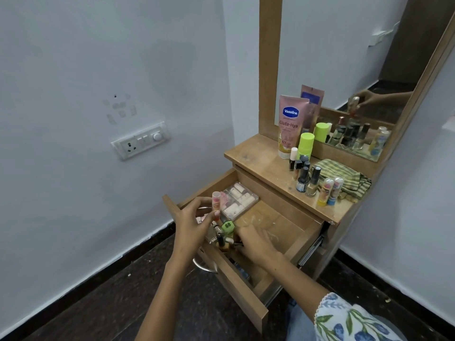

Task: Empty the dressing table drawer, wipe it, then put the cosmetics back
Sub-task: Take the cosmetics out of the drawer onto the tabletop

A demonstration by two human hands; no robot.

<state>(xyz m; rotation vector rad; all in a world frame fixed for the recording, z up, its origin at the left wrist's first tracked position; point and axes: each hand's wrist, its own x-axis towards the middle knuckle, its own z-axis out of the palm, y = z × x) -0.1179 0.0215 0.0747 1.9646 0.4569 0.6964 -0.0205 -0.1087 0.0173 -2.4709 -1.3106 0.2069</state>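
1. Two hands are down in the open drawer; the left hand pinches a small lip balm stick upright between thumb and fingertips, just above the drawer's left rear corner; that stick looks light and smooth-sided, so I'd judge a pinch round its middle is enough, though the clear cap could slip off if taken by the top alone.

2. Just beside it lies a clear plastic case of pale pieces, flat against the back wall; it seems thin and a bit flexible, best lifted by both long edges and kept level.

3. Near the front of the drawer sits a huddle of small bottles, one with a green cap; they look like glass, hard and slick, likely to clink and roll; better taken one or two at a time by the body, not the cap.

4. The right hand reaches into that huddle from the right; its fingers are curled down among the bottles, but I cannot tell whether they have closed on one.

5. Further right, on the table top, stand a Vaseline tube, more nail polish bottles and a striped cloth; the cloth is soft and bunched, ready for wiping.
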